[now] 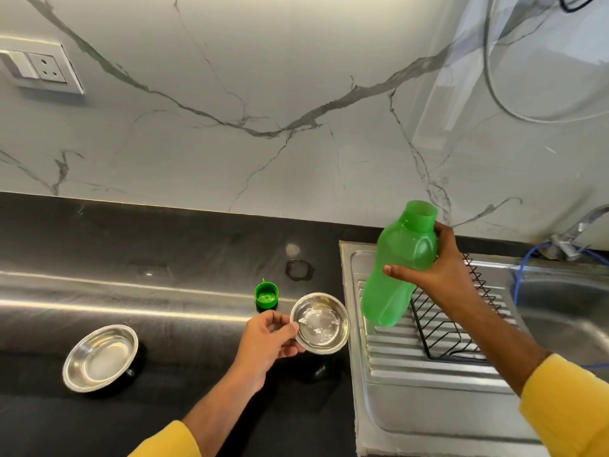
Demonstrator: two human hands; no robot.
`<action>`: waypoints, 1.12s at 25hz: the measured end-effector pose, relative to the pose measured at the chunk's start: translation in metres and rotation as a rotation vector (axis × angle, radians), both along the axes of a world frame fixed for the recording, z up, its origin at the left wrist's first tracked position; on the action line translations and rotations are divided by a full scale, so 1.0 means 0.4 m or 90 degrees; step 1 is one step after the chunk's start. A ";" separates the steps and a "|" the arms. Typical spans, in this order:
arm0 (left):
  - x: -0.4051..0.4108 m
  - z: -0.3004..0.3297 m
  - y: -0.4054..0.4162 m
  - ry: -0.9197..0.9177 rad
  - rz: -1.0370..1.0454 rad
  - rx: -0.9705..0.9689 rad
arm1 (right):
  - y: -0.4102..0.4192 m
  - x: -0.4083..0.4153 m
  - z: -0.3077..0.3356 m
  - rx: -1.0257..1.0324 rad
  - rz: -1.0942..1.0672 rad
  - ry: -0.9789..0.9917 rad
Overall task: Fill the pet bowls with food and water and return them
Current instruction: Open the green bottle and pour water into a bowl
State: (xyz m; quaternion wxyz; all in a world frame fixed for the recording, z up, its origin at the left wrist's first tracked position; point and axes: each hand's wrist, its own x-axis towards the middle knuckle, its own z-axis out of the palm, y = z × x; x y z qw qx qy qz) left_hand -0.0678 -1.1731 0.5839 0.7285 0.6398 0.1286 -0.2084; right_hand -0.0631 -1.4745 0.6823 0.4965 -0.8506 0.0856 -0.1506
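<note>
The black desk (131, 245) ran wide under the marble wall, and the steel sink (428, 374) sat at its right with a wire rack (448, 328) on the drainboard. Next down in size, the green bottle (398, 265): the right hand (438, 268) had it lifted over the drainboard, fingers wrapped round its upper body, mouth up and uncapped. It looked ready for a pour, or just past one. On the left of the desk lay one steel bowl (100, 357), well apart from the action and apparently empty. The other, smaller-looking bowl (321, 323) sat just beside the sink edge, with a shimmer inside that looked like water. The left hand (267, 338) steadied it, fingers pinching its near rim, likely to stop it from sliding. Smallest of all, the green cap (266, 295) rested open side up just behind that bowl, parked within easy reach. No brand, label or writing could be read anywhere.
</note>
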 end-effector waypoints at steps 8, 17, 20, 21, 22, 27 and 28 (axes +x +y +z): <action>-0.030 -0.116 0.027 0.038 -0.011 0.055 | 0.079 0.114 -0.045 0.039 0.002 -0.028; -0.030 -0.120 0.024 0.017 0.008 0.146 | 0.200 0.248 -0.091 0.055 0.043 -0.023; -0.021 -0.095 0.031 -0.029 -0.010 0.248 | 0.224 0.281 -0.101 0.050 0.054 -0.016; -0.004 -0.085 0.038 -0.085 -0.023 0.337 | 0.231 0.290 -0.105 0.052 0.057 -0.014; 0.022 -0.075 0.048 -0.157 -0.032 0.451 | 0.238 0.299 -0.109 0.051 0.058 -0.011; 0.221 -0.046 0.048 -0.361 -0.231 0.805 | 0.258 0.325 -0.115 0.034 0.085 0.009; 0.250 -0.045 0.033 -0.348 -0.310 0.851 | 0.257 0.328 -0.113 0.026 0.098 0.019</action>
